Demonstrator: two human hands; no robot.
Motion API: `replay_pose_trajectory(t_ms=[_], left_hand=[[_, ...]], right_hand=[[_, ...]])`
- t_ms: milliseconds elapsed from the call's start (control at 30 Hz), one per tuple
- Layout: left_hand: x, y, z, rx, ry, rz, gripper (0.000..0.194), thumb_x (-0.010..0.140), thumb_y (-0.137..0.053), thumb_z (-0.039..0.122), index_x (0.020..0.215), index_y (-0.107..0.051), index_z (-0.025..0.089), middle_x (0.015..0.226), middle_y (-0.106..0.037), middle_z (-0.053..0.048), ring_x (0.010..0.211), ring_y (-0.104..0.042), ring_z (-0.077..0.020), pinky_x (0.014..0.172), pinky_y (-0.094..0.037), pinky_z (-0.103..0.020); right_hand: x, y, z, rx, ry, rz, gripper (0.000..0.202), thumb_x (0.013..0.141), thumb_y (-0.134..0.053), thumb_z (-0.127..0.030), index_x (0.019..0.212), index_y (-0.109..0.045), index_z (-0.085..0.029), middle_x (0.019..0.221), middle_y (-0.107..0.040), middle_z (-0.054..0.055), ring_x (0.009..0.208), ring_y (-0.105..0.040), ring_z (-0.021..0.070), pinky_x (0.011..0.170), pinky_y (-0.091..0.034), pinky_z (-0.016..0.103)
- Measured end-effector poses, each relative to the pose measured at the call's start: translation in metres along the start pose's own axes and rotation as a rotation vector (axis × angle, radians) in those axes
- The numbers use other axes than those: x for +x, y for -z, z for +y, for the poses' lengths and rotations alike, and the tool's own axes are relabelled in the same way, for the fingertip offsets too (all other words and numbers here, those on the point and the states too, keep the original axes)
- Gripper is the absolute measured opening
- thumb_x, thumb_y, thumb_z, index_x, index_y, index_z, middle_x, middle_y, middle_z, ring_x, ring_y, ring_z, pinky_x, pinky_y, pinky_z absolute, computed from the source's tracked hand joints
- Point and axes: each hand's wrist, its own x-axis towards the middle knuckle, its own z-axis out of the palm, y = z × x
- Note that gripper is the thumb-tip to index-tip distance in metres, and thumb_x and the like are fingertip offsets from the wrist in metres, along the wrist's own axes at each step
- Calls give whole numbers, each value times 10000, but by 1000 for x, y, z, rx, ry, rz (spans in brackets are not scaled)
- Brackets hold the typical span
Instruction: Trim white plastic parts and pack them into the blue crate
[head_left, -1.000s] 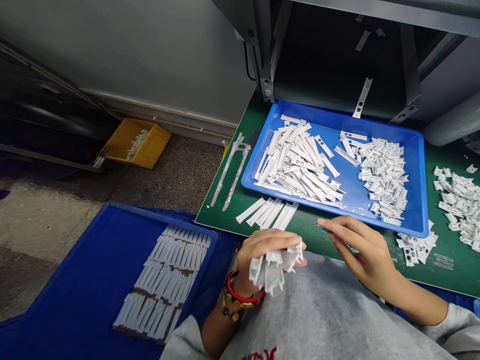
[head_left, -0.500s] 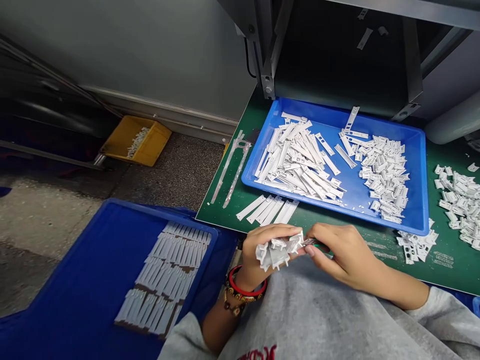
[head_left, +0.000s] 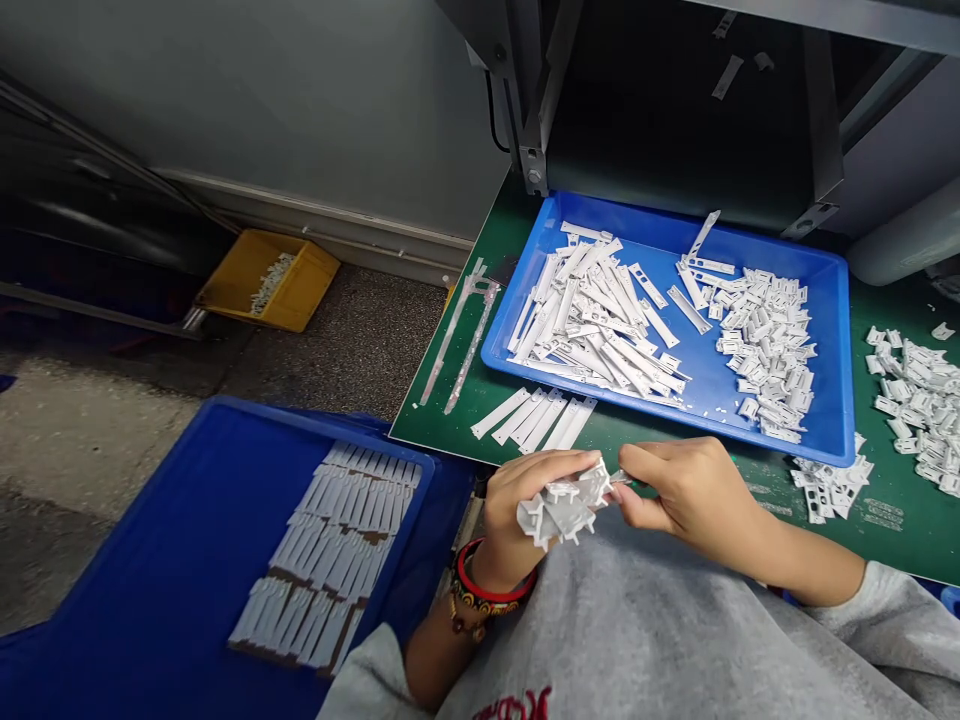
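Note:
My left hand (head_left: 510, 510) is wrapped round a bunch of white plastic parts (head_left: 566, 510), whose ends with small prongs face up toward me. Close beside it, my right hand (head_left: 679, 490) pinches a small tool at the right edge of the bunch; only a short bit of the tool shows between the fingertips. Several flat white strips (head_left: 536, 420) lie on the green table (head_left: 439, 440) just beyond my left hand. Behind both hands stands a blue tray (head_left: 675, 420) with long white strips (head_left: 600, 310) at its left and short white clips (head_left: 772, 350) at its right.
A larger blue tray (head_left: 157, 560) at the lower left holds rows of strips (head_left: 330, 540). More white clips (head_left: 922, 410) are heaped at the table's right. A yellow bin (head_left: 300, 290) stands on the floor. A metal frame (head_left: 825, 110) rises behind the table.
My right hand's grip has shifted slightly, and less of the tool shows. The bunch in my left hand has turned and moved a little to the right.

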Motion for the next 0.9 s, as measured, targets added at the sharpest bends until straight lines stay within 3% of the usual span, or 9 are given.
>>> replay_pose_trajectory(t_ms=[300,433,500,600,667,733,900], left_hand=[[-11,-10,0,25,76,58,344,753,-736,90,1075,-694,206,927,-778,-40,682,-719,-148,660,-611,-255],[-11,-12,4,-21,123,70,360,728,-770,114,1071,-697,197,893,-776,-50,671,-719,-159,644,-603,-256],[-9,-12,6,-49,151,58,356,717,-783,131,1058,-700,189,856,-773,-51,642,-712,-160,617,-594,-252],[-5,-12,7,-87,152,-9,284,735,-771,169,1013,-714,193,795,-767,-38,604,-699,-157,596,-580,-250],[-5,-14,4,-118,134,-77,236,762,-751,200,995,-716,201,788,-767,-41,626,-707,-166,610,-580,-256],[-7,-16,0,-143,143,-154,218,771,-745,222,986,-717,204,797,-769,-49,654,-717,-177,618,-580,-261],[-16,-23,-11,-129,274,-335,294,750,-766,213,1039,-711,206,934,-776,-73,761,-733,-194,674,-588,-276]], right_hand=[[-3,-4,1,-132,-28,23,442,998,-329,-346,617,-492,-193,454,-458,-48,379,-329,77,435,-147,256],[-6,2,3,16,-70,-81,405,989,-356,-369,660,-514,-193,483,-482,-44,397,-375,81,437,-178,244],[-9,5,5,166,-139,-129,324,970,-419,-401,771,-567,-193,542,-541,-38,435,-439,91,443,-247,222],[-14,4,7,447,-224,-119,259,931,-532,-405,1085,-597,-207,830,-695,28,658,-622,134,580,-450,225],[-19,-2,9,614,-238,-110,297,922,-568,-377,1181,-588,-232,1022,-710,62,844,-670,163,709,-518,264],[-26,-10,11,703,-286,-102,263,912,-592,-362,1141,-630,-240,1056,-718,63,892,-679,176,735,-538,280],[-43,-25,16,710,-492,-21,193,867,-651,-362,991,-712,-227,924,-755,56,780,-699,195,702,-555,305]])
